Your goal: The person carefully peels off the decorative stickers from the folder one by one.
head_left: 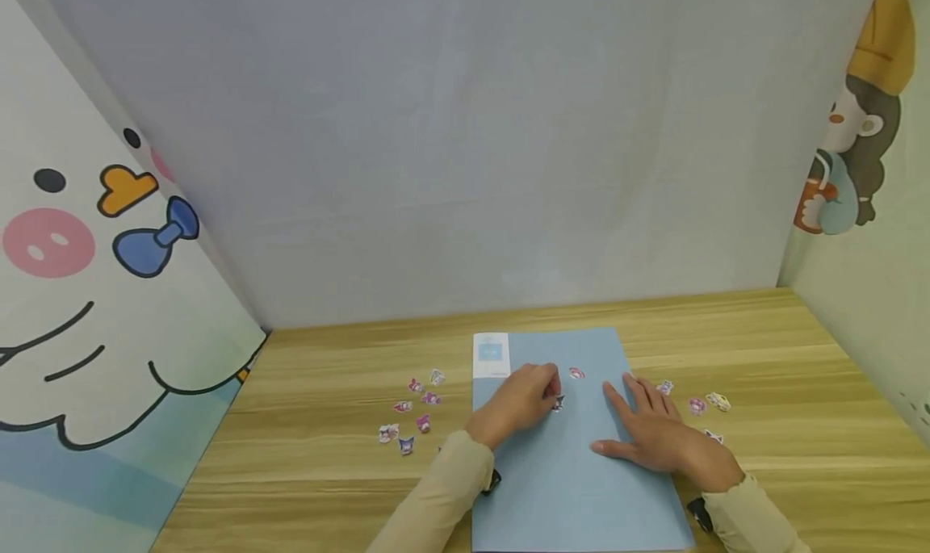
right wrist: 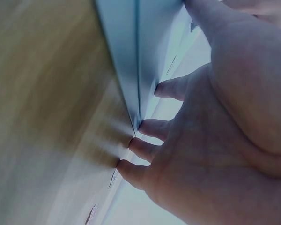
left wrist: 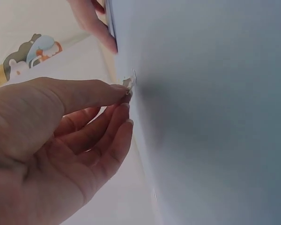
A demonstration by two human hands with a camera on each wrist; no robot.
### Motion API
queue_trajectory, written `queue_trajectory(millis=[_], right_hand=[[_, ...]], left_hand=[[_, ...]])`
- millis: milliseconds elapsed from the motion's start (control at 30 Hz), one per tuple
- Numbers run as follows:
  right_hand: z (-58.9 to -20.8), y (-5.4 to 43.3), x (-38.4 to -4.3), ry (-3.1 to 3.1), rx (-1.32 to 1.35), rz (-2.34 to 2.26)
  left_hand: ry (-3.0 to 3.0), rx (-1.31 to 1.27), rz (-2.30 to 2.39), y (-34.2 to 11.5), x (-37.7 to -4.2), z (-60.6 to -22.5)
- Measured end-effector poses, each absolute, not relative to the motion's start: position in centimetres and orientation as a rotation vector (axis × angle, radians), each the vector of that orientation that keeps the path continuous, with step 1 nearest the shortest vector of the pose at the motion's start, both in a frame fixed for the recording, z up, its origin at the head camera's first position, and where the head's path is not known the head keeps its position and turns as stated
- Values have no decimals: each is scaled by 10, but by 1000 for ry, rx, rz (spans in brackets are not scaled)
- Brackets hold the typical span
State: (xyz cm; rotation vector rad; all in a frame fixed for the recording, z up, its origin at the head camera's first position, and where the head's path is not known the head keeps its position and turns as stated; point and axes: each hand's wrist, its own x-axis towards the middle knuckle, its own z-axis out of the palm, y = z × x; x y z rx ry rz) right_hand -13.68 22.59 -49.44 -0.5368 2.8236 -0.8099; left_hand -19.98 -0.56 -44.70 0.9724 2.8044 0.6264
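A light blue folder (head_left: 574,496) with a white label (head_left: 492,355) at its upper left lies on the wooden table. My left hand (head_left: 516,404) is over its upper half, pinching a small dark-eared cartoon sticker (head_left: 559,404) between thumb and fingertips. In the left wrist view the pinched sticker (left wrist: 129,83) stands on edge close to the blue surface. A pink-and-white sticker (head_left: 577,373) lies on the folder just beyond that hand. My right hand (head_left: 650,432) spreads over the folder's right edge, its fingers straight. The right wrist view shows some fingertips (right wrist: 131,171) touching the table beside the folder.
Several small cartoon stickers (head_left: 424,423) lie scattered on the table (head_left: 320,456) left of the folder. More stickers (head_left: 697,407) lie to its right, near my right hand. A pale cloth wall (head_left: 465,149) stands behind, with printed cartoon panels on both sides.
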Motion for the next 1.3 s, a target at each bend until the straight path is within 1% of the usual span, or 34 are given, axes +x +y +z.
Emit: queue_trajectory(millis=[200,467,600,733,1000,1300], right_hand=[[-486,223,-134,2791,-531,-830],[-476,220,-131,2784,-494,-790],[-483,222,-133,2801,-502,-804],[-489,224,-135,2806,-506,-811],[-468,219,-129,2739,-481,-820],[-469,219,-128,2740,-496,-854]], left_hand=[[2814,949,772,-13,-195,-444],[2839,875,817,-27,-188,-441],[2856,849,879,-35,-183,-440],[2888,878,909,-45,-181,-443],[2949,927,946,-61,-176,-449],[2955,800,1032,-82,-172,-448]])
